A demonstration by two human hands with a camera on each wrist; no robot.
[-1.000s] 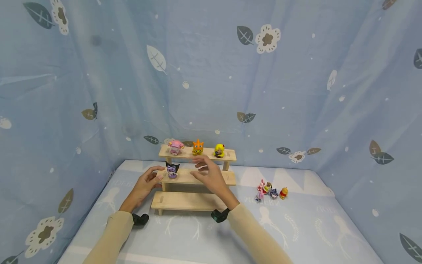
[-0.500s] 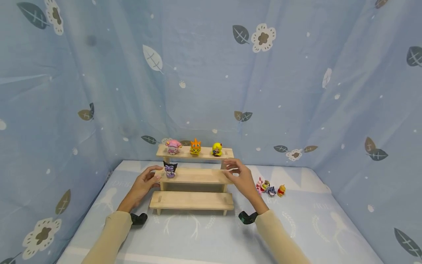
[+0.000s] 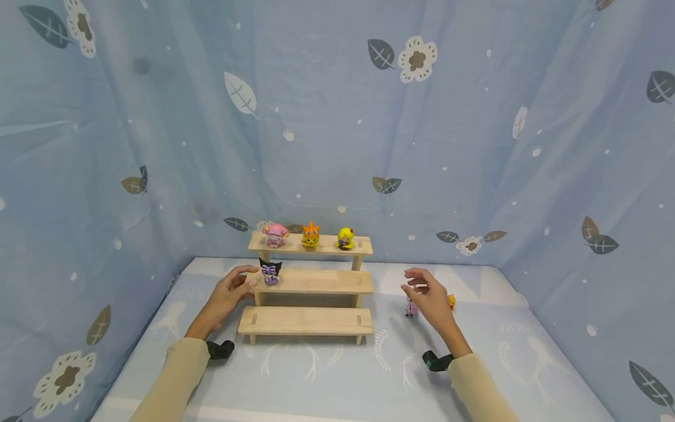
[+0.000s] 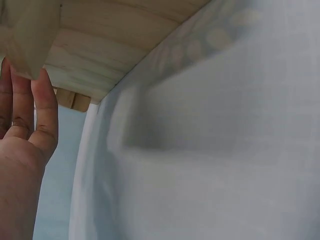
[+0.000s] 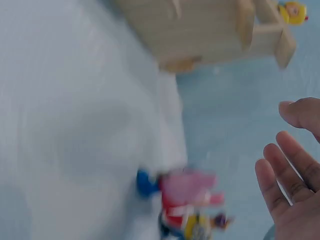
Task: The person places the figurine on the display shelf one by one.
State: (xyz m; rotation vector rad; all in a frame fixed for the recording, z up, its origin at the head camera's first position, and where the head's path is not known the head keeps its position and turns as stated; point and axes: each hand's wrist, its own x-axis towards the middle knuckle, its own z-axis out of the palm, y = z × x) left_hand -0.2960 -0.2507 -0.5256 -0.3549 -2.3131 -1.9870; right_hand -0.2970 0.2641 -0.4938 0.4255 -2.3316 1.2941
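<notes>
My left hand (image 3: pixel 228 298) holds the left end of a three-tier wooden display stand (image 3: pixel 311 282). In the left wrist view its fingertips (image 4: pixel 42 82) are against the wood. Close beside this hand, on the middle tier, stands a black-and-purple figurine (image 3: pixel 270 273). My right hand (image 3: pixel 429 298) holds nothing, its thumb and fingers spread apart, over the small figurines on the table at the right. A pink figurine (image 3: pixel 411 308) and a yellow one (image 3: pixel 451 301) show around it; the hand hides the others. The right wrist view shows a blurred pink figurine (image 5: pixel 185 187) low down.
A pink figurine (image 3: pixel 275 235), an orange spiky-headed one (image 3: pixel 310 235) and a yellow-haired one (image 3: pixel 345 238) stand along the top tier. A pale patterned cloth (image 3: pixel 327 387) covers the table. Blue printed curtains (image 3: pixel 316 117) rise behind and at both sides.
My right hand has moved right, from over the middle tier past the stand's right end to the loose figurines. My left hand has stayed at the stand's left end.
</notes>
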